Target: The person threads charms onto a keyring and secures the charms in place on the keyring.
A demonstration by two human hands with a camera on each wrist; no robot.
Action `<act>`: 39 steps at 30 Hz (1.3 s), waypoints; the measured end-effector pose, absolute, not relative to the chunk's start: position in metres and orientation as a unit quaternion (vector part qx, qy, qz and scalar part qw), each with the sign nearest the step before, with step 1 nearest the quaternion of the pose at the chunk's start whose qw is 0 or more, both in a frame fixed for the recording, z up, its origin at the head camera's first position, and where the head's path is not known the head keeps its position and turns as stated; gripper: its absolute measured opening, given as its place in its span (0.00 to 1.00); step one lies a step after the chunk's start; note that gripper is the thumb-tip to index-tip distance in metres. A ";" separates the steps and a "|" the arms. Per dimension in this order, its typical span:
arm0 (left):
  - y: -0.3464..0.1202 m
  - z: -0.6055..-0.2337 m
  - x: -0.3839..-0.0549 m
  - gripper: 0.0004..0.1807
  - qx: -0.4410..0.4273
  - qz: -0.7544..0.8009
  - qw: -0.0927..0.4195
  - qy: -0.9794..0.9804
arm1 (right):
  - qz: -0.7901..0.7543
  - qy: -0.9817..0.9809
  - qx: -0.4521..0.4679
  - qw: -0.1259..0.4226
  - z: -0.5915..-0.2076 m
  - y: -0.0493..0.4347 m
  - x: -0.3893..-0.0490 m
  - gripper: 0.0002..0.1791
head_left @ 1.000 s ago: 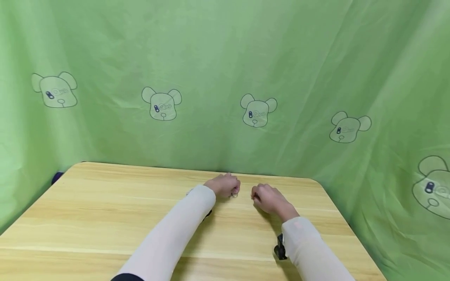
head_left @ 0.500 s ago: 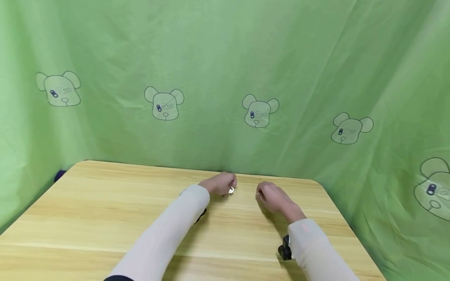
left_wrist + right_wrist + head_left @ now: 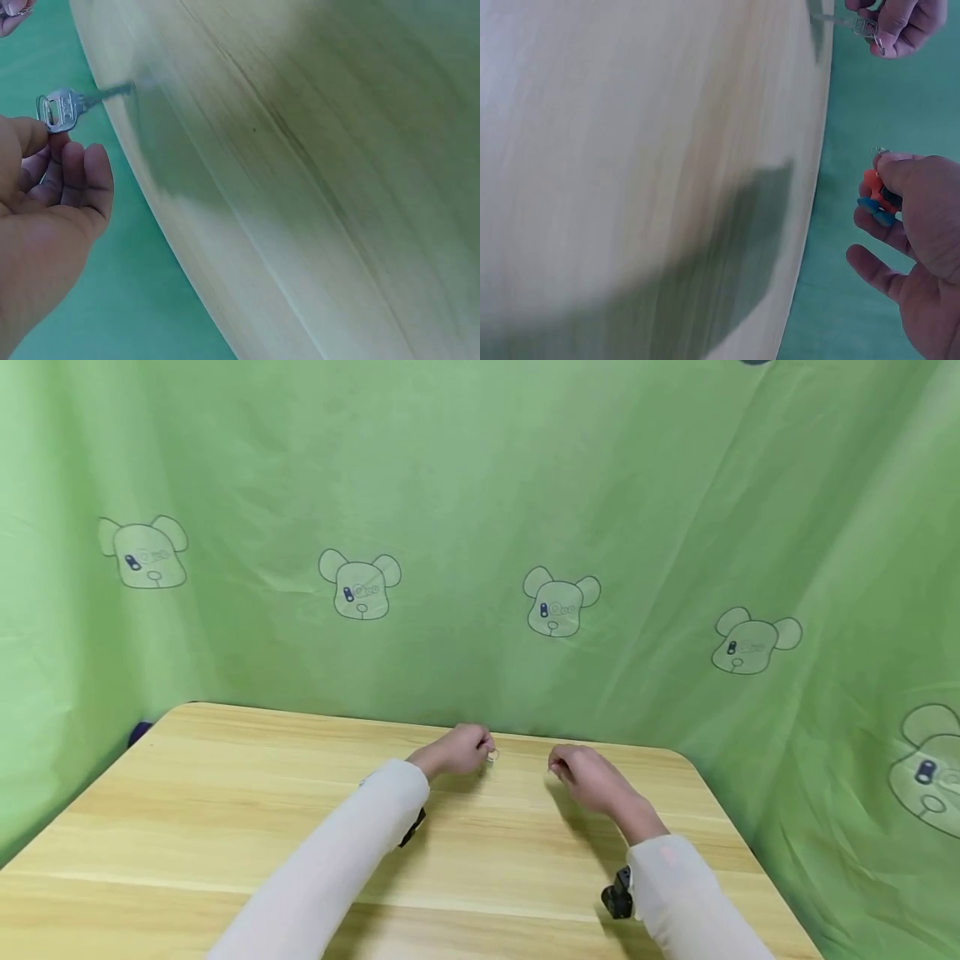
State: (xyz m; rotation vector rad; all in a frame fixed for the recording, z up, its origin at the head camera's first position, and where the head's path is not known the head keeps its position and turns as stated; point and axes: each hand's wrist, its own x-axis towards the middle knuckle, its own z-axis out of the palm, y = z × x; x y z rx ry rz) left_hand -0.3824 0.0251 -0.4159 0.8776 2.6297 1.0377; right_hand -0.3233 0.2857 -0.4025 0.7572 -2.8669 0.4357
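My left hand (image 3: 463,749) pinches a silver key (image 3: 64,111) by its head between thumb and fingertips; the blade points away from the hand, over the table. A thin metal ring (image 3: 495,753) hangs at the key's head. My right hand (image 3: 588,777) is a short way to the right and holds a small orange and blue charm (image 3: 877,196), with a bit of metal showing at its upper end between thumb and forefinger. Part of the charm is hidden by the thumb and palm. The two hands are apart, both raised near the table's far edge.
A light wood-grain table (image 3: 225,827) lies beneath both hands, with rounded far corners. Behind it and along the sides hangs a green curtain (image 3: 450,468) printed with bear heads. A black wrist camera (image 3: 618,895) sits under the right sleeve.
My left hand has moved left, and its key has turned in the fingers. The right hand has shifted slightly right, widening the gap between the hands. The head view has tilted a little.
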 end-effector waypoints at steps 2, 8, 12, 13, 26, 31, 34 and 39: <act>0.022 -0.415 -0.381 0.10 0.289 0.370 0.085 0.879 | 0.151 -0.952 0.252 0.080 -0.401 0.284 -0.323 0.06; 0.016 -0.412 -0.371 0.07 0.278 0.401 0.057 0.871 | 0.178 -0.947 0.254 0.088 -0.398 0.275 -0.321 0.05; 0.015 -0.412 -0.363 0.08 0.262 0.415 0.038 0.870 | 0.194 -0.941 0.259 0.098 -0.397 0.267 -0.318 0.05; 0.014 -0.412 -0.361 0.08 0.258 0.423 0.034 0.868 | 0.198 -0.939 0.262 0.103 -0.396 0.265 -0.317 0.05; -0.001 -0.407 -0.334 0.07 0.189 0.536 -0.008 0.823 | 0.225 -0.920 0.282 0.152 -0.385 0.231 -0.302 0.03; -0.009 -0.402 -0.325 0.08 0.152 0.574 -0.012 0.805 | 0.239 -0.909 0.297 0.166 -0.386 0.218 -0.299 0.03; -0.013 -0.400 -0.318 0.08 0.137 0.596 -0.011 0.791 | 0.249 -0.902 0.307 0.175 -0.387 0.210 -0.297 0.02; -0.022 -0.395 -0.306 0.08 0.122 0.616 -0.018 0.778 | 0.264 -0.888 0.322 0.194 -0.386 0.198 -0.294 0.03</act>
